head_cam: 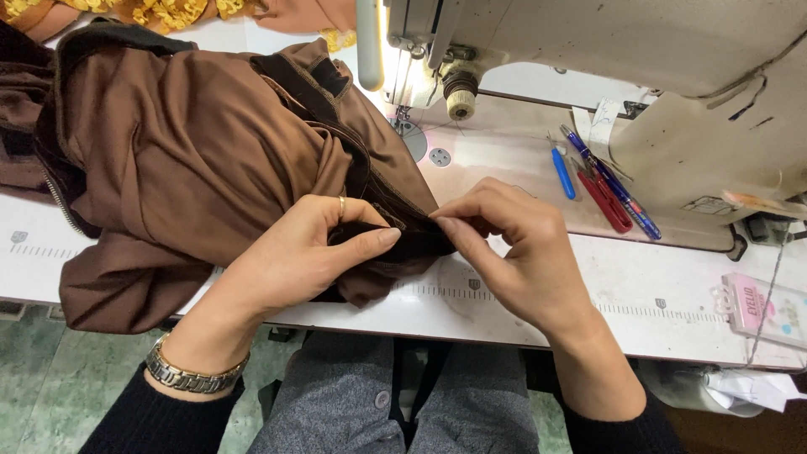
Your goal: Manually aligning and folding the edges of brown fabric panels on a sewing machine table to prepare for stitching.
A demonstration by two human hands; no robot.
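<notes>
Pinching brown garment [193,151] edge — runs left-right — both hands.

The left half of the counter [656,294] is taken up by the bunched brown garment [185,160], so no flat passage is left there. The back right is walled off by the sewing machine [672,76], and the needle area [403,118] is crowded by fabric just beside it. A blue seam ripper [563,172], red snips [607,202] and a blue pen [614,185] are laid close together before the machine body. A pink packet [765,309] is found at the right edge. Bare counter is left open between these and the right hand [513,252].
</notes>
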